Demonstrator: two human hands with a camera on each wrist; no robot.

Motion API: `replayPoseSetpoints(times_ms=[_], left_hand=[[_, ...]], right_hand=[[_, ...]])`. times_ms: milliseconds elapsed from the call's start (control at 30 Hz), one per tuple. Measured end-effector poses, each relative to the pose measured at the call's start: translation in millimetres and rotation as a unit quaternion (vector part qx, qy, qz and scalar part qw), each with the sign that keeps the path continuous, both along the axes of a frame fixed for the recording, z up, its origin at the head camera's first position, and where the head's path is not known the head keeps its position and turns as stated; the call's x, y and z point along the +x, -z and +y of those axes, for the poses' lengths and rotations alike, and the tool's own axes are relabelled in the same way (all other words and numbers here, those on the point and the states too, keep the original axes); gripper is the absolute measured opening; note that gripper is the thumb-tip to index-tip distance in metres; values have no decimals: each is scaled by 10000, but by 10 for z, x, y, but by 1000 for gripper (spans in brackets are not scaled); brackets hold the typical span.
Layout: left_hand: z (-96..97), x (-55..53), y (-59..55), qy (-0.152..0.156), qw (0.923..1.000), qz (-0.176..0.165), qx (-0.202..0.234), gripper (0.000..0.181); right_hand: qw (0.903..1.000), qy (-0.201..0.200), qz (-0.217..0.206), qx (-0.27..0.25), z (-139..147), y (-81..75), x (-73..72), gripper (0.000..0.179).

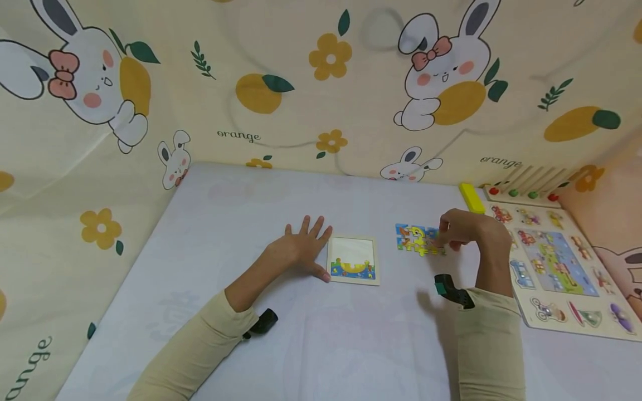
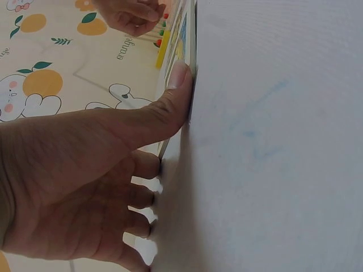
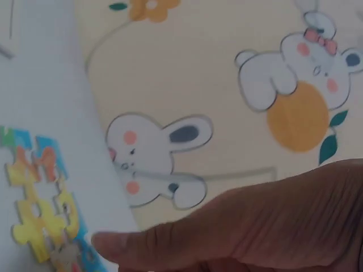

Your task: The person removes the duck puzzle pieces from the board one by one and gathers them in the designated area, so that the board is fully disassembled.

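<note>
My left hand [image 1: 301,253] lies spread on the table at the left side of a small square puzzle frame [image 1: 353,284]. Its thumb [image 2: 178,85] touches the frame's edge in the left wrist view. Yellow and blue jigsaw pieces fill the frame's lower part; the upper part shows a white base. To the right, a patch of colourful jigsaw pieces [image 1: 418,239] lies on the table. Over its right end is my right hand [image 1: 463,228], fingers bent downward. In the right wrist view its thumb [image 3: 113,246] overlaps the patch; the other fingertips are hidden, so I cannot tell whether they pinch a piece.
A large wooden picture-puzzle board [image 1: 541,328] lies at the right. Behind it stands a rack [image 1: 524,195] with sticks and red and green balls, beside a yellow block [image 1: 471,199]. A cloth printed with rabbits and oranges [image 1: 281,33] hangs along the table's back and left.
</note>
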State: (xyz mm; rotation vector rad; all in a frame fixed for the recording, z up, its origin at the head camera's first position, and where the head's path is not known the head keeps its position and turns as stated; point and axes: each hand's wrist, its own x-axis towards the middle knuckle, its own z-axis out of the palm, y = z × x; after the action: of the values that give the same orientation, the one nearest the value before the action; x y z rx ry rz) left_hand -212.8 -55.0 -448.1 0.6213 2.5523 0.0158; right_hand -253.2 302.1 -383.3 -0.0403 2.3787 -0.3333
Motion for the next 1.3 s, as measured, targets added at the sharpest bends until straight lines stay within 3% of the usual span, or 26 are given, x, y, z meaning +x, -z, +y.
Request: replayPoseSetpoints(times_ms=[233, 500, 733, 1067, 1300], left_hand=[[-8, -5, -26, -6, 10000, -46, 78, 118], [-8, 2, -15, 6, 10000, -25, 6, 118], [-9, 5, -15, 40, 10000, -4, -10, 117], [-11, -16, 5, 8, 10000, -45, 17, 117], [-15, -11, -13, 31, 10000, -85, -22, 117]], right_hand=[[9951, -795, 552, -191, -202, -135, 52, 28], [9740, -1607, 1204, -1053, -573, -98, 77, 16], [9619, -2061, 1164, -1367, -837, -84, 107, 18], [9484, -2715, 981, -1315, -1239, 14, 135, 26], [9386, -3003, 838, -1480, -1368, 102, 148, 29]])
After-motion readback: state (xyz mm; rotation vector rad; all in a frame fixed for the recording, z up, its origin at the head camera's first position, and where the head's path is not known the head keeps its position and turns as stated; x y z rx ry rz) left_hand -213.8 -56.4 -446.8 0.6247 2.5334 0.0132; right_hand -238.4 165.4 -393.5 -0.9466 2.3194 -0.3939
